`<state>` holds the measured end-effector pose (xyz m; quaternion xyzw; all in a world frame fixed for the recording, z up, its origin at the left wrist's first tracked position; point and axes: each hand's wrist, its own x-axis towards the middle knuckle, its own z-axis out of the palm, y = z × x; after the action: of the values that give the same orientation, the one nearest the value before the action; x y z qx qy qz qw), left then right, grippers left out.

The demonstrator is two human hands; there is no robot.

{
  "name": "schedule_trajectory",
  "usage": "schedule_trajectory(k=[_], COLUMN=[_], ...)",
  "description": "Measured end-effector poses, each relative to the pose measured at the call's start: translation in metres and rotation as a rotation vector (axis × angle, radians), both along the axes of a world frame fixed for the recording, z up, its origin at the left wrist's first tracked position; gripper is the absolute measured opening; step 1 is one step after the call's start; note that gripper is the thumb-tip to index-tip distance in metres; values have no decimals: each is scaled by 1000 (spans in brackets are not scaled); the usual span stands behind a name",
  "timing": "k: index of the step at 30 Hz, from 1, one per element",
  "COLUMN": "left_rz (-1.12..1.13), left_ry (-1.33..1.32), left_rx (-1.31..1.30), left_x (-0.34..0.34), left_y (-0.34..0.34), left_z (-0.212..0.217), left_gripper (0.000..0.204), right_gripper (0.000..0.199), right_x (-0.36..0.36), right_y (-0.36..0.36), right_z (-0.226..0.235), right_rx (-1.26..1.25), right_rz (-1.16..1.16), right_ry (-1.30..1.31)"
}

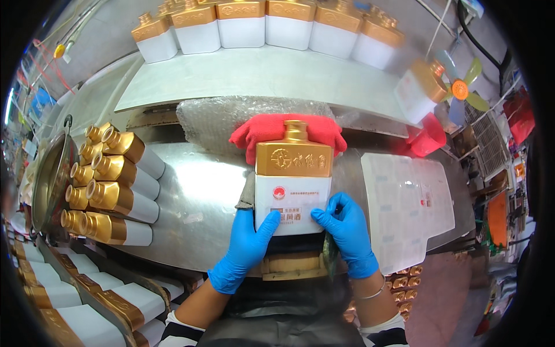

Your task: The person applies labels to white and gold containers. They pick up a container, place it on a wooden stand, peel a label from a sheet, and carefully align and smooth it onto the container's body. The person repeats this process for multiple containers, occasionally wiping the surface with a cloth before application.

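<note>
A flat-sided bottle (pixel 293 188), white below with an embossed gold shoulder and neck, leans back against a folded red cloth (pixel 245 136). A red emblem and printing show on its white front. My left hand (pixel 247 243), in a blue glove, is closed at the lower left side, its thumb on the front. Grey fabric (pixel 247 191) lies along that side, beside the hidden fingertips. At the lower right edge, my gloved right hand (pixel 348 231) has its thumb against the bottle and its other fingers curled. Anything between those curled fingers is too small to make out.
Stacked gold-and-white bottles (pixel 124 191) lie on the metal table's left side, near a metal pan (pixel 49 185). Translucent label sheets (pixel 399 214) lie right. More bottles (pixel 240 26) line the back shelf (pixel 248 75). A fan (pixel 461 88) and red cup (pixel 428 136) stand back right.
</note>
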<state>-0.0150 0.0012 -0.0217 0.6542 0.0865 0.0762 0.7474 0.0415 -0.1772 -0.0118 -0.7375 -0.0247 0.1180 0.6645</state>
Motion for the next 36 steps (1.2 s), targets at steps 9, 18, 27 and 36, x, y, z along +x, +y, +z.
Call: schedule_trajectory(k=[9, 18, 27, 36], left_rz=[-17, -47, -10, -132], left_ry=[-110, -156, -415, -365], left_rx=[-24, 25, -15, 749], left_x=[-1, -3, -6, -8], left_y=[3, 10, 31, 37], left_z=[-1, -6, -12, 28], left_gripper=[66, 82, 113, 80], right_gripper=[27, 22, 22, 34], right_x=[-13, -15, -45, 18], right_y=[7, 21, 33, -20], right_z=[34, 25, 30, 55], right_rx=[324, -186, -567, -614], right_rz=[-498, -553, 325, 418], right_ry=[29, -426, -1341, -1381])
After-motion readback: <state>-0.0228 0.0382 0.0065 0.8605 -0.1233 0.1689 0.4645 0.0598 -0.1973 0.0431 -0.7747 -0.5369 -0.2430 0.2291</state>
